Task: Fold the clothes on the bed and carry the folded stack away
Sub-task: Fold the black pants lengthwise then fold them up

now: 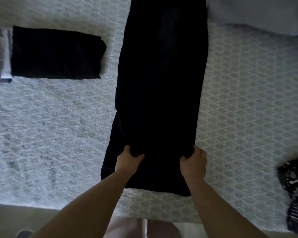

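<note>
Folded black garment [57, 53]: on the bed [50, 134], far left, done. Left hand [127, 162]: fingers curled, pinching a raised fold of the long black garment [162, 83], laid lengthwise at centre. Right hand [194, 162]: the same grip, opposite edge. Advised: lift both edges level, carry forward evenly, align hems. Patterned garment [294, 191]: far right, unfolded.

Bed covering [248, 100]: pale quilted spread with a repeating lattice pattern; fills most of the view.
Bed edge: runs across the lower part of the view, nearest the camera.
Pillow [258, 12]: white, at the upper right corner, resting on the spread.
Floor [15, 219]: light-toned strip below the bed edge, lower left.
Light: dim and even; left portion of the view is blurred.
</note>
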### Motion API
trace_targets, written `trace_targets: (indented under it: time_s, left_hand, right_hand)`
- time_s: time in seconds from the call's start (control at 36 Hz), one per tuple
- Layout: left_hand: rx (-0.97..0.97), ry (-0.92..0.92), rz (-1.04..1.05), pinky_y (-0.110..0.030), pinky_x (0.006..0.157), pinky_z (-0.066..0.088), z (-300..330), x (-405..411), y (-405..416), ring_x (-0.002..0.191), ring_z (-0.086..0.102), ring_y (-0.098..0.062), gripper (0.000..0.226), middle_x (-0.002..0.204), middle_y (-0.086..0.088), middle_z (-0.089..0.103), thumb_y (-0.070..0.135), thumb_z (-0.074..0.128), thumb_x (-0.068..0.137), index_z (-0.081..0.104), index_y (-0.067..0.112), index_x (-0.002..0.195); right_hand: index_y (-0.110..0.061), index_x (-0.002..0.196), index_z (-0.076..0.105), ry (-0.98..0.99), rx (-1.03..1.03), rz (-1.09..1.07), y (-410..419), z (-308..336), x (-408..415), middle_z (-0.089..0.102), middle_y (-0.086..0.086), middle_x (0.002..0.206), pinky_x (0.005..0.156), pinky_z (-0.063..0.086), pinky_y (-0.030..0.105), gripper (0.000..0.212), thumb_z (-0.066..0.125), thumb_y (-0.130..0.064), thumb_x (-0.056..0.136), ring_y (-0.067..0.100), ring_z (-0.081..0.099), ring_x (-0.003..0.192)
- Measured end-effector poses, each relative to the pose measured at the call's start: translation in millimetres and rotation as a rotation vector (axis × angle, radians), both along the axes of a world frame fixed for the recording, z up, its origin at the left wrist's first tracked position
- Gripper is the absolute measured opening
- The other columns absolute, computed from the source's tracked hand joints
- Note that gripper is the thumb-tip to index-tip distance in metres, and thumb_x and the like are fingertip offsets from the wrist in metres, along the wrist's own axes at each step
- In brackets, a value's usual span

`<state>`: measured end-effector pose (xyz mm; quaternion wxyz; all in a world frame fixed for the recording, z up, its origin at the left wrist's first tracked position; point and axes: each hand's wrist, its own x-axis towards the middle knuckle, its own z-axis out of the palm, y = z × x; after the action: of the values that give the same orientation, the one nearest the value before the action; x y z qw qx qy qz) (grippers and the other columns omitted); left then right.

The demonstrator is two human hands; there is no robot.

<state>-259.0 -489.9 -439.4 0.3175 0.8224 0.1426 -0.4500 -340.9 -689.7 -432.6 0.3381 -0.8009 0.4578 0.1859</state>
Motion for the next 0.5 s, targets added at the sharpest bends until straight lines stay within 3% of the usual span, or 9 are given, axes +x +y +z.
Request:
trace_targets:
  time_s: [0.11, 0.19, 0.33, 0.42, 0.5]
  left_hand:
    - [0.112, -0.211, 0.032, -0.037, 0.072, 0.049, 4, -20, -9, 0.108, 0.056, -0.032, 0.076, 0.135, -0.009, 0.042, 0.036, 0.069, 0.084, 0.026, 0.019, 0.144]
    - [0.268, -0.447, -0.005, -0.037, 0.072, 0.049, 8, -34, -13, 0.114, 0.047, -0.027, 0.058, 0.131, -0.008, 0.036, 0.033, 0.068, 0.084, 0.039, 0.02, 0.133]
    - [0.38, -0.374, -0.112, -0.041, 0.088, 0.045, 1, -51, -12, 0.115, 0.047, -0.021, 0.039, 0.123, -0.001, 0.052, 0.042, 0.054, 0.093, 0.051, 0.02, 0.125]
    - [0.412, -0.338, -0.118, -0.04, 0.09, 0.045, 0, -50, -17, 0.11, 0.054, -0.023, 0.034, 0.115, -0.001, 0.061, 0.04, 0.053, 0.094, 0.055, 0.02, 0.122]
    - [0.442, -0.229, -0.042, -0.038, 0.091, 0.045, 2, -43, -21, 0.104, 0.059, -0.026, 0.029, 0.108, -0.004, 0.066, 0.038, 0.053, 0.093, 0.059, 0.023, 0.118]
  right_hand:
    - [-0.003, 0.127, 0.047, 0.094, 0.259, -0.22, -10, -11, -13, 0.058, 0.019, 0.111, 0.078, 0.046, 0.04, 0.04, 0.058, -0.017, 0.091, 0.032, 0.058, 0.095]
    - [-0.009, 0.124, 0.057, 0.183, 0.313, -0.144, -11, -18, -27, 0.063, 0.014, 0.108, 0.075, 0.042, 0.032, 0.033, 0.054, -0.023, 0.094, 0.028, 0.057, 0.09]
    - [-0.01, 0.121, 0.059, 0.064, 0.404, -0.208, -13, -23, -42, 0.057, -0.007, 0.08, 0.063, 0.041, 0.027, 0.034, 0.062, -0.025, 0.091, 0.008, 0.053, 0.07]
    - [-0.009, 0.127, 0.055, 0.008, 0.431, -0.232, -13, -21, -45, 0.059, -0.003, 0.087, 0.066, 0.042, 0.028, 0.039, 0.062, -0.021, 0.091, 0.013, 0.056, 0.075]
    - [-0.009, 0.132, 0.051, -0.05, 0.472, -0.249, -12, -16, -47, 0.063, 0.006, 0.107, 0.077, 0.046, 0.032, 0.043, 0.061, -0.018, 0.092, 0.022, 0.059, 0.09]
